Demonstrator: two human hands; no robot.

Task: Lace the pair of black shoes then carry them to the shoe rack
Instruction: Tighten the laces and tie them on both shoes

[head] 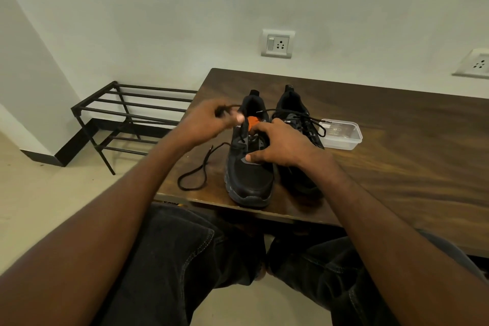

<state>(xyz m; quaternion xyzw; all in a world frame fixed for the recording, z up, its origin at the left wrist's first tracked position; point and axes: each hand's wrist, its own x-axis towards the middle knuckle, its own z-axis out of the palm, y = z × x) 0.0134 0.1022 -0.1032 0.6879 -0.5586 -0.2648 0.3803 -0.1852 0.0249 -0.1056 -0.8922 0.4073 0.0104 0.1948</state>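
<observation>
Black mesh and smooth moulded rubber are making up the left shoe (248, 180), which is being displayed toe-toward-viewer near the front edge of the table (397, 167). Its rounded toe cap is matte, its sole is ridged, and an orange patch is showing at the tongue. The right shoe (293, 106), of the same black mesh, is being kept just beside it, the two touching or nearly so along their inner sides; its lace is lying looped across the upper, one loop trailing toward the plastic box (341, 135).

The lace (195, 169) of the left shoe, a thin round black cord, is being held up by the left hand (203, 124), whose fingers are curled round it; that hand is blurred, so the exact pinch cannot be told. A slack loop of the same cord is lying on the wood to the left of the shoe. The right hand (280, 145) is being pressed on the left shoe's upper, fingers curved over the eyelet area and thumb laid against the side panel.

The table is dark, glossy, grained wood with a squared edge. The box is shallow, clear, rectangular, with rounded corners. The shoe rack (127, 111), of thin black metal bars in two tiers, is standing on the pale floor to the left of the table.
</observation>
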